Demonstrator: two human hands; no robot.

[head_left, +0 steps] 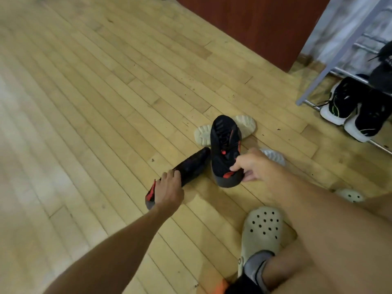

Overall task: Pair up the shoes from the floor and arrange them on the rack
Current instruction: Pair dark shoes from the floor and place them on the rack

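Fingers (172,175) of the left hand (167,193) are clamping the black-and-red shoe (191,166) lying on the floor (84,102); the right hand (252,166) is pinching its mate (223,143) by the heel. The rack (331,60) is standing beyond, to the right.

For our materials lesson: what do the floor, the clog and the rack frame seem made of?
Floor: wood strips, light sheen; grain and seams show.
Clog: likely moulded foam or rubber, matte beige, with punched holes.
Rack frame: probably painted metal; thin, straight, smooth grey bars.
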